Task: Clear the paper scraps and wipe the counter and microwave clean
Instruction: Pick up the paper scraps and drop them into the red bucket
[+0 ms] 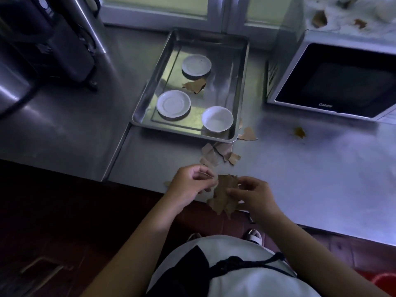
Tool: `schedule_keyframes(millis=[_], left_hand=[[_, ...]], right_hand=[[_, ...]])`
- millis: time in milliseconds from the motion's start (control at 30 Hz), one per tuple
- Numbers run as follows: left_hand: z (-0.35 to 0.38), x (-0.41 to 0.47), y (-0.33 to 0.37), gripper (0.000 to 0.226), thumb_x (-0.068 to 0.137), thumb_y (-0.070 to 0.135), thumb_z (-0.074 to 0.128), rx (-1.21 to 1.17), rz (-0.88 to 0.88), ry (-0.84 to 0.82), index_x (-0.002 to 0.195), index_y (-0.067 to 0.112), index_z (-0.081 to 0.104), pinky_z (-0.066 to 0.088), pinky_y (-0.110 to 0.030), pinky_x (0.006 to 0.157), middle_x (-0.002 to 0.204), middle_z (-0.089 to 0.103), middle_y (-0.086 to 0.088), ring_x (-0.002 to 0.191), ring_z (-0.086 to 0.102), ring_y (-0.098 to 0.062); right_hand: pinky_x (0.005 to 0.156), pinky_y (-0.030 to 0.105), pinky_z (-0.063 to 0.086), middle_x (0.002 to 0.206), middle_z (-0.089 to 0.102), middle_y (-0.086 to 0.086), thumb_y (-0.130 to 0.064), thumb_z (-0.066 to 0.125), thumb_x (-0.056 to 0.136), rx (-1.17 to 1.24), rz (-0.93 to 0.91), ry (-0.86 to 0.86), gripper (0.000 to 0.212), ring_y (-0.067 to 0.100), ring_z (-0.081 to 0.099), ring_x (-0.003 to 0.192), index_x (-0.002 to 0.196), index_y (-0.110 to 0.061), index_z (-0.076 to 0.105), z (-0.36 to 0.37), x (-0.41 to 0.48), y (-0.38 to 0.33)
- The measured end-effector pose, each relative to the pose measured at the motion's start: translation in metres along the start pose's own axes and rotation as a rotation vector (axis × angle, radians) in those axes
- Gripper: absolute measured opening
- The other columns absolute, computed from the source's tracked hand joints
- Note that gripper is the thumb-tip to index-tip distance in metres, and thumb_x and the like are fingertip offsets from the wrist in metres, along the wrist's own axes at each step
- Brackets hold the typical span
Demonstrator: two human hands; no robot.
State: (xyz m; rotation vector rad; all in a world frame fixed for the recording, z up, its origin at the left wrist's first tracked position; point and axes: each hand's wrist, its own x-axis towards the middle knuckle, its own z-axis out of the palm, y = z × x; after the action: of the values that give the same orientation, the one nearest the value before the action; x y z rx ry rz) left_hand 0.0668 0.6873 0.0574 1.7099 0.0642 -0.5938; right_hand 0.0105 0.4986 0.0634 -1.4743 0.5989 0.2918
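Note:
Over the counter's front edge, my right hand [251,195] grips a bunch of brown paper scraps [224,195]. My left hand [190,183] is beside it with fingers curled, pinching the bunch's left edge. More brown scraps [218,154] lie on the steel counter [300,179] just beyond my hands, one scrap [248,135] by the tray's corner, one [196,85] inside the tray, and a small one [299,132] in front of the microwave [334,82]. Further scraps [319,19] rest on the microwave's cloth-covered top.
A steel tray [241,86] holds two white saucers [173,103] and a small white bowl [217,118]. A dark appliance [42,39] stands at the far left. A window frame runs along the back. A seam divides the counter near the tray's left corner.

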Motion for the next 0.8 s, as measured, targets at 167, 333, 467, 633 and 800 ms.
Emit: schedule_keyframes(millis=[167, 333, 467, 633, 800], left_hand=[[-0.052, 0.022, -0.046, 0.026, 0.079, 0.023, 0.079, 0.505, -0.024, 0.291, 0.103, 0.019, 0.070, 0.045, -0.028, 0.073, 0.096, 0.064, 0.004, 0.086, 0.060, -0.016], [-0.060, 0.031, -0.072, 0.044, 0.073, 0.023, 0.081, 0.842, 0.012, 0.138, 0.113, 0.022, 0.063, 0.049, -0.039, 0.083, 0.110, 0.057, -0.002, 0.099, 0.055, -0.024], [-0.054, 0.036, -0.075, 0.027, 0.077, 0.010, 0.070, 0.912, 0.050, 0.138, 0.103, 0.019, 0.066, 0.049, -0.037, 0.076, 0.101, 0.059, -0.001, 0.093, 0.056, -0.024], [-0.049, 0.037, -0.073, 0.009, 0.087, 0.013, 0.061, 0.897, 0.085, 0.186, 0.083, 0.018, 0.068, 0.049, -0.035, 0.069, 0.086, 0.065, 0.000, 0.081, 0.059, -0.022], [-0.032, 0.025, -0.044, 0.006, 0.085, 0.015, 0.076, 0.275, -0.062, 0.289, 0.082, 0.021, 0.074, 0.051, -0.026, 0.063, 0.082, 0.072, 0.005, 0.079, 0.067, -0.013]], right_hand=[[0.065, 0.045, 0.062, 0.094, 0.071, 0.025, 0.004, 0.074, 0.083, 0.092, 0.030, 0.144, 0.014, 0.035, 0.073, 0.080, 0.095, -0.001, 0.072, -0.001, -0.013, 0.008], [0.050, 0.028, 0.055, 0.085, 0.069, 0.016, 0.003, 0.072, 0.085, 0.161, 0.047, 0.210, 0.015, 0.022, 0.071, 0.065, 0.100, 0.000, 0.070, -0.005, -0.026, 0.017], [0.056, 0.032, 0.057, 0.089, 0.070, 0.016, 0.001, 0.071, 0.087, 0.213, 0.042, 0.204, 0.014, 0.027, 0.073, 0.072, 0.101, -0.001, 0.071, -0.010, -0.031, 0.023], [0.059, 0.038, 0.059, 0.089, 0.071, 0.017, 0.001, 0.070, 0.086, 0.248, 0.027, 0.196, 0.015, 0.033, 0.073, 0.076, 0.101, -0.002, 0.072, -0.022, -0.034, 0.027], [0.064, 0.039, 0.060, 0.098, 0.072, 0.022, -0.004, 0.074, 0.081, 0.296, 0.000, 0.054, 0.019, 0.035, 0.074, 0.085, 0.100, -0.002, 0.073, -0.039, -0.031, 0.021]])
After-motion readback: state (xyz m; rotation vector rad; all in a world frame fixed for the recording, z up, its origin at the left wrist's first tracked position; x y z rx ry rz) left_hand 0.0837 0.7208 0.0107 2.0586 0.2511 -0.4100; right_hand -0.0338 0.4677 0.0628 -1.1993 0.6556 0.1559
